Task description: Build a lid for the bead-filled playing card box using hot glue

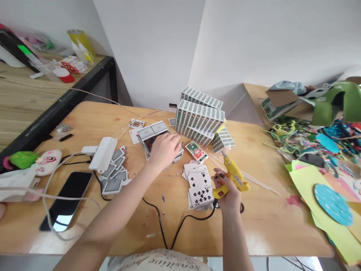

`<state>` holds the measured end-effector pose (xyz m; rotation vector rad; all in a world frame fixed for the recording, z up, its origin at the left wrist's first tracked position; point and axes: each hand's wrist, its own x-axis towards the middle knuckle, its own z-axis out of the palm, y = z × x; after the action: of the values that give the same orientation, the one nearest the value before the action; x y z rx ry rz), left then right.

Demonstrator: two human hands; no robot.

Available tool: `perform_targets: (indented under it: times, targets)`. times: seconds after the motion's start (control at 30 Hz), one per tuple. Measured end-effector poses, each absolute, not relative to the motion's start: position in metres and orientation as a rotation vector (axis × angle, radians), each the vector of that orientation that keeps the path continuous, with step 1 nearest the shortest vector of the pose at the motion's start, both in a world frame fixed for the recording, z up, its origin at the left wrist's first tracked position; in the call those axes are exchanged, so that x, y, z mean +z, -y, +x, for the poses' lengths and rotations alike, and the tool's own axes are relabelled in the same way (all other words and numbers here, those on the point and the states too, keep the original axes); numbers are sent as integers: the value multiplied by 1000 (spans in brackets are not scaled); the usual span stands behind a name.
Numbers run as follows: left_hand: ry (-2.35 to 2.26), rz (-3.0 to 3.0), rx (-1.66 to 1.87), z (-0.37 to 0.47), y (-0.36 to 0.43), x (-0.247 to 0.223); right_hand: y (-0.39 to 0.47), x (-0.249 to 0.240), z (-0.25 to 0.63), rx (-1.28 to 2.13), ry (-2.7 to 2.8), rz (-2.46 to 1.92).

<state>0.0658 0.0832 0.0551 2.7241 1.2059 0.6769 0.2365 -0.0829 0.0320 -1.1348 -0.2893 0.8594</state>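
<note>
Grey-and-white box of playing cards sits under your left hand, the nearer one, extending left past its fingers; long axis covered, grip can't tell. Your printed cream shirt reads "sensitive". Your right hand grasps the yellow plastic glue gun, nozzle pointing away from you; label unreadable.

We are observing a craft corner, home or studio undetermined. We are basing this on a yellow glue gun, coloured paper, tangled scraps and squeeze bottles around a wooden table.
</note>
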Motion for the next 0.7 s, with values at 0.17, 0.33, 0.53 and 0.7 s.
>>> perform_targets:
  times: [0.17,0.33,0.53,0.7]
  targets:
    - [-1296,2620,746,1,-60,26,35,21,207,965,528,-1152]
    - [-1299,2608,679,-3,-52,12,-13,4,181,911,635,-1235]
    - [-1325,2481,775,11,-47,6,-21,-2,166,911,666,-1277]
    - [-1365,2401,814,18,-41,6,-19,-1,160,890,638,-1299]
